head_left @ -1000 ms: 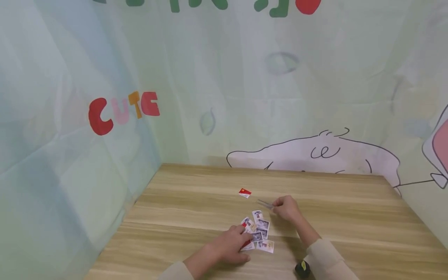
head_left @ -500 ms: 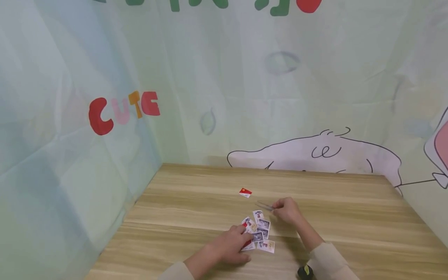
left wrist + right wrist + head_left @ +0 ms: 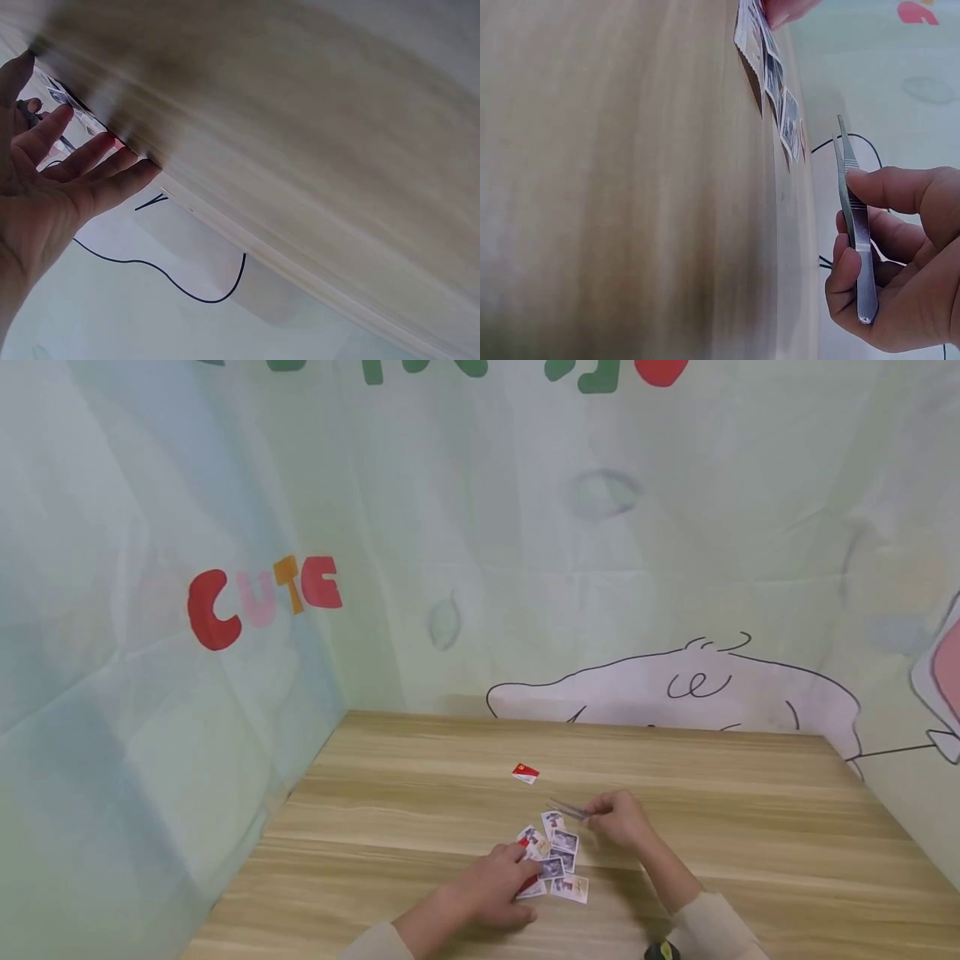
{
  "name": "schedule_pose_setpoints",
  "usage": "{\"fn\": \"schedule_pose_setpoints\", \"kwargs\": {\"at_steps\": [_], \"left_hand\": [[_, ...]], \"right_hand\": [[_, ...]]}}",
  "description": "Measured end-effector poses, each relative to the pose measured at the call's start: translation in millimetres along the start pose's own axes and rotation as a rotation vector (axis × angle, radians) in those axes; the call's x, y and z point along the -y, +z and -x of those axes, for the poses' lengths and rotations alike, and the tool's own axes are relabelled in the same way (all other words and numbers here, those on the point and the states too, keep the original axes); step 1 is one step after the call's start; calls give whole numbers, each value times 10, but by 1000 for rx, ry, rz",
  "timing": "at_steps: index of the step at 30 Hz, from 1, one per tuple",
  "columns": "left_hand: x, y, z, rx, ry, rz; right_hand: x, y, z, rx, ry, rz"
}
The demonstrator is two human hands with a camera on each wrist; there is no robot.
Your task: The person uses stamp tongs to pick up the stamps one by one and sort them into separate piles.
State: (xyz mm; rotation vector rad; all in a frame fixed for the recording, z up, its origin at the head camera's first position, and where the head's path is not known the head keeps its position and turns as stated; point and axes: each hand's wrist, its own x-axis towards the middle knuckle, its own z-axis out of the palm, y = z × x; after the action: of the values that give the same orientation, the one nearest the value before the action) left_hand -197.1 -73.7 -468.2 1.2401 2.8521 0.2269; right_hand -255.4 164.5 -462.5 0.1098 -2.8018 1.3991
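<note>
Toward the desk's (image 3: 375, 810) near edge sits a dark object (image 3: 662, 951). Beyond, the left hand (image 3: 495, 883), fingers extended, rests on overlapping stamps (image 3: 564, 841). The right hand's (image 3: 621, 820) grip pinches tweezers (image 3: 862, 255). Toward the far edge lies a red-and-white stamp (image 3: 526, 773).

The left hand (image 3: 495, 885) hides part of the stamps (image 3: 564, 862), whose print is too small to read. Below right of the stamps, a black object (image 3: 662, 952) is cut off; far above them, green lettering (image 3: 372, 370) is cropped.
</note>
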Motion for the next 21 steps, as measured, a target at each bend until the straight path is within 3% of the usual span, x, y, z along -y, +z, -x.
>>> {"fn": "schedule_pose_setpoints", "kwargs": {"at_steps": [21], "left_hand": [[-32,-35,2,10,-14,3]], "right_hand": [[15,-57,236,65,-45,-45]]}}
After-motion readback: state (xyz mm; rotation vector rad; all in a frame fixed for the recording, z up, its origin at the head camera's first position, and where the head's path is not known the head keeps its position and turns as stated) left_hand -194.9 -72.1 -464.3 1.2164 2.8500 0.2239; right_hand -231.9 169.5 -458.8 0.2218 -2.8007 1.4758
